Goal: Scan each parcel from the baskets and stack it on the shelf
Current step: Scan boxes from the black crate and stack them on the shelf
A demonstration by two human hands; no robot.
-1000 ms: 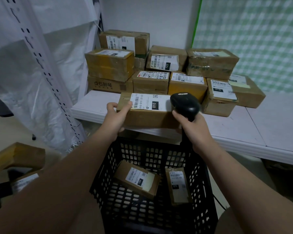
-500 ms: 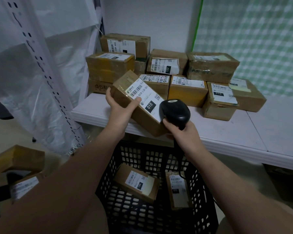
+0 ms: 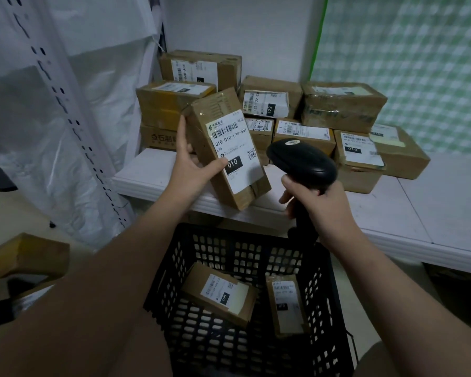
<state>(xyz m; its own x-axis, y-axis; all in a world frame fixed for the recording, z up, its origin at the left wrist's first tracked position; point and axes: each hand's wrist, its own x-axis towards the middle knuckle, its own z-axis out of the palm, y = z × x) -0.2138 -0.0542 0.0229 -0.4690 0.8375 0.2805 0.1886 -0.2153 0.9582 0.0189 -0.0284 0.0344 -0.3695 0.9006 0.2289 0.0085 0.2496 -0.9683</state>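
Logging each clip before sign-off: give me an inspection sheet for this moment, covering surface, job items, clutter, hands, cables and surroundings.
Surface: white shelf, front part bare, parcels at the back.
Job's things: held parcel tilted, label marked 010 facing the camera; black scanner beside it; stacked parcels against the wall; black basket below with two parcels left inside.
Clutter: more cardboard boxes at lower left, partly out of view.
Grippers: left hand grips the held parcel; right hand grips the scanner handle.
Cables: nothing seen.
Surroundings: perforated shelf upright, white plastic sheeting, green checked curtain.
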